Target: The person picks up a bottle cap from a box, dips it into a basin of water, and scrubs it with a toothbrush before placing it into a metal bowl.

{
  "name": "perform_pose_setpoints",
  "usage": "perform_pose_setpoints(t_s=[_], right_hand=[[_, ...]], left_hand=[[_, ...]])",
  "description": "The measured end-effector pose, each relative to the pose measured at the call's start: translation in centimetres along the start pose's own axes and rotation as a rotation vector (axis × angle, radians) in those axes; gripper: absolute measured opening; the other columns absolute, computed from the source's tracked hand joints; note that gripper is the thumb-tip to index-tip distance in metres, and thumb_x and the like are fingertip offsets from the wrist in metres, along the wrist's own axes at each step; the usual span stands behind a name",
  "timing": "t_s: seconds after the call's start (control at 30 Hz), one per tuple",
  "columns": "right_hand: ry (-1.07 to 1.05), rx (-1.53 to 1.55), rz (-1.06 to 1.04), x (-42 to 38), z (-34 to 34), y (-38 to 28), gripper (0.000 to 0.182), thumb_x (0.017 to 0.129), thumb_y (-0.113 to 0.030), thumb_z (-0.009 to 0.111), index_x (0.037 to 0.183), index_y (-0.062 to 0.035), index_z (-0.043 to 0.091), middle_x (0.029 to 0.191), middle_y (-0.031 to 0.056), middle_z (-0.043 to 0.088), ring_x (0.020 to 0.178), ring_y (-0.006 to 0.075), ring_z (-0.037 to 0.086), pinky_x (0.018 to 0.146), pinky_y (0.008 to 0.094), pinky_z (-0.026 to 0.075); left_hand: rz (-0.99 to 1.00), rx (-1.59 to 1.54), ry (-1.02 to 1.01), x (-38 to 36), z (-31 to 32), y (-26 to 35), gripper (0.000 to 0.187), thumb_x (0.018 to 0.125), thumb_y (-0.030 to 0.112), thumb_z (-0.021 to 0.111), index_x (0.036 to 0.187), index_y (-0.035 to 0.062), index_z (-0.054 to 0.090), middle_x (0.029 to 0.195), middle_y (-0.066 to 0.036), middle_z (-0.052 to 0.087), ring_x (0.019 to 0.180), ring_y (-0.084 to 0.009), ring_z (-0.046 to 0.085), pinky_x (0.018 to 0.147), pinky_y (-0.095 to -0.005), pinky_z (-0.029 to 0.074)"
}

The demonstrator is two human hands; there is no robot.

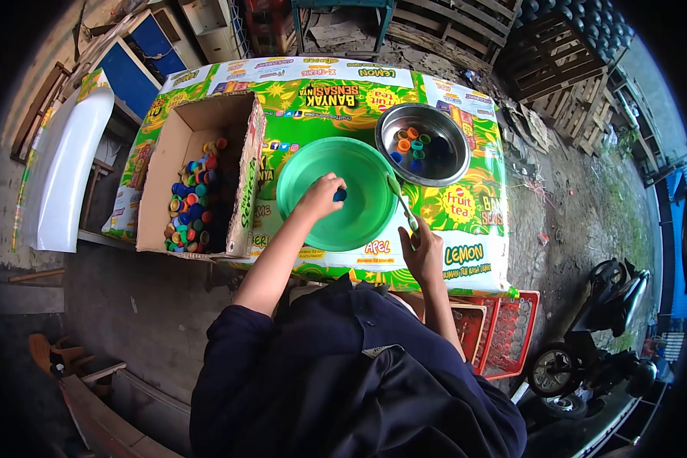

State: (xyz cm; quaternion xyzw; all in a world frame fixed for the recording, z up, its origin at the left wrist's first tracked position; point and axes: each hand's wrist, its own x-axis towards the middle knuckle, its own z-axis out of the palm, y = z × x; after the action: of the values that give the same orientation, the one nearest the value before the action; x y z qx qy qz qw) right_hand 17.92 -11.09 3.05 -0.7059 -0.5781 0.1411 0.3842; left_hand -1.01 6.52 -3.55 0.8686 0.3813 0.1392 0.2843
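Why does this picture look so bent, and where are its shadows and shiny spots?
In the head view, strong lens distortion bows the printed tablecloth and the corners go black; in the same view, deep shadow darkens the cardboard box's right inside, highlights gleam on the metal bowl, and the held cap shows little detail.

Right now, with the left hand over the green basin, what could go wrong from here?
1. The dark blue cap is small, so it could slip from the left hand into the green basin.
2. The brush, held in the right hand, is at the basin's edge and might catch on the rim.
3. The metal bowl sits close beside the basin; a bump could jostle its caps.
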Motion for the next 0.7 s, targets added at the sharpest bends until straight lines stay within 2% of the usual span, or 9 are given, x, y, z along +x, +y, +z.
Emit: perform_pose_setpoints(t_s=[0.13,0.23,0.33,0.43,0.5,0.6,0.63,0.7], right_hand=[[0.001,0.0,0.011,-0.2,-0.1,-0.1,0.027,0.079,-0.013,0.063,0.104,-0.0051,0.056,0.048,0.0086,0.046,0.039,0.0226,0.045,0.041,0.034,0.034],[0.002,0.003,0.008,-0.2,0.0,-0.1,0.028,0.079,-0.014,0.063,0.105,-0.0048,0.056,0.048,0.0088,0.045,0.039,0.0225,0.045,0.041,0.0341,0.034],[-0.003,0.016,0.014,-0.1,0.2,-0.2,0.028,0.079,-0.014,0.063,0.105,-0.0045,0.056,0.048,0.0088,0.045,0.039,0.022,0.045,0.042,0.0339,0.034],[-0.011,0.037,0.02,-0.2,0.5,-0.3,0.029,0.079,-0.013,0.064,0.106,-0.0033,0.056,0.047,0.0075,0.043,0.039,0.0186,0.041,0.042,0.0322,0.032],[-0.002,0.066,0.02,-0.2,0.9,-0.4,0.031,0.079,-0.01,0.064,0.107,-0.001,0.056,0.047,0.0052,0.038,0.039,0.0132,0.034,0.042,0.0293,0.028],[-0.034,0.082,0.038,-0.3,1.4,-0.5,0.031,0.079,-0.01,0.064,0.108,-0.0018,0.055,0.046,0.0043,0.037,0.039,0.013,0.032,0.042,0.0299,0.027],[-0.039,0.075,0.022,-0.3,1.6,-0.7,0.031,0.079,-0.012,0.064,0.107,-0.0034,0.054,0.046,0.0064,0.039,0.037,0.0176,0.035,0.041,0.0321,0.029],[-0.051,0.087,0.025,-0.1,1.6,-1.2,0.03,0.079,-0.012,0.063,0.107,-0.0035,0.054,0.046,0.0063,0.039,0.037,0.0168,0.035,0.041,0.0319,0.029]], left_hand=[[0.037,0.034,0.062,0.1,0.3,-0.5,0.032,0.059,0.005,0.071,0.089,0.0028,0.058,0.088,-0.013,0.056,0.081,-0.031,0.058,0.075,-0.0382,0.049],[-0.021,0.041,0.01,0.1,-0.1,-0.5,0.035,0.062,0.007,0.071,0.092,0.0023,0.055,0.092,-0.014,0.056,0.085,-0.031,0.057,0.077,-0.0367,0.048],[-0.174,-0.079,-0.018,0.2,-0.7,-0.2,0.04,0.061,0.004,0.071,0.096,0.0027,0.051,0.092,-0.014,0.057,0.084,-0.0278,0.06,0.076,-0.035,0.049],[-0.099,-0.367,0.113,-0.6,-0.9,-0.4,0.048,0.061,0.001,0.072,0.102,0.0047,0.048,0.09,-0.011,0.058,0.086,-0.0235,0.061,0.077,-0.0336,0.05],[-0.073,-0.357,0.164,-1.2,-1.1,-0.1,0.054,0.06,0.001,0.073,0.107,0.0063,0.046,0.091,-0.01,0.06,0.088,-0.022,0.061,0.078,-0.0336,0.05],[-0.054,-0.346,0.232,-1.9,-2.4,0.9,0.058,0.061,0.002,0.074,0.111,0.0068,0.046,0.092,-0.01,0.061,0.088,-0.0232,0.061,0.078,-0.0344,0.05],[-0.051,-0.343,0.252,-2.1,-3.0,1.3,0.058,0.061,0.003,0.074,0.112,0.0067,0.046,0.093,-0.01,0.061,0.088,-0.0241,0.06,0.078,-0.0348,0.049],[0.019,-0.293,0.357,-1.9,-5.3,2.5,0.059,0.061,0.004,0.075,0.113,0.0068,0.047,0.092,-0.009,0.062,0.087,-0.0233,0.061,0.077,-0.0343,0.049]])
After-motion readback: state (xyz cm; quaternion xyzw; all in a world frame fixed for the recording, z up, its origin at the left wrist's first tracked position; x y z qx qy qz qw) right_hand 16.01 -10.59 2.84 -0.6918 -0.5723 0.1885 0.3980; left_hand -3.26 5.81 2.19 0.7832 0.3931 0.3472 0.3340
